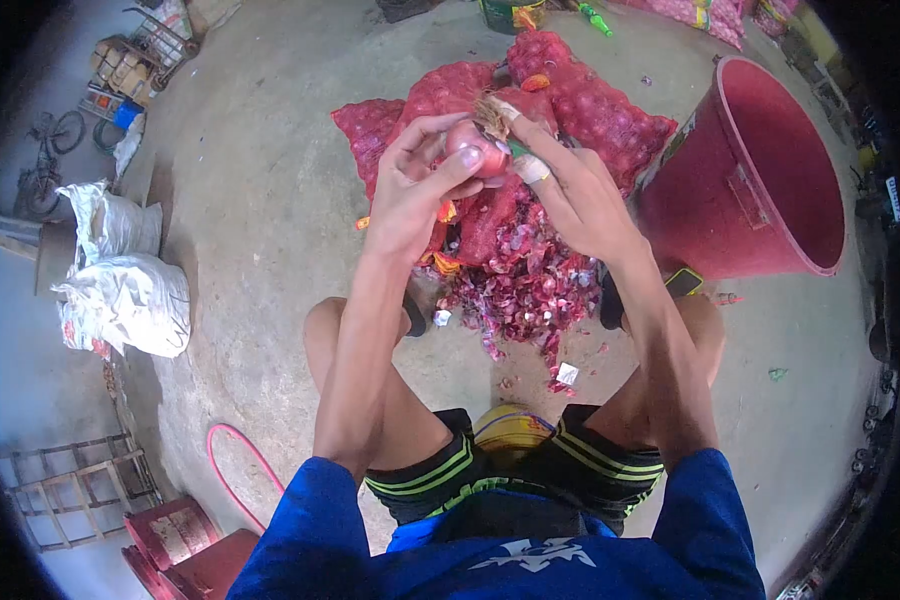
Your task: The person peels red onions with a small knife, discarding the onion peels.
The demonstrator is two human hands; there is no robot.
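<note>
A red onion [475, 148] with a dry brown stem tuft [491, 115] is gripped in the curled fingers and thumb of my left hand [417, 185]. My right hand [582, 195] is closed at the onion's right side, with pale wraps on its fingertips. Part of a small green-handled tool [518, 148] shows between those fingers; its working end is hard to make out. Below both hands lies a heap of loose red onion skins [530, 285]. Red mesh sacks full of onions [595, 105] lie just beyond.
A large red tub [705, 215] leans at the right, a phone [683, 282] near its base. White sacks [130, 300] stand at the left. Between my legs is a yellow seat [510, 428]. A pink hose [240, 435] curves at lower left. A green bottle [595, 18] lies at the back.
</note>
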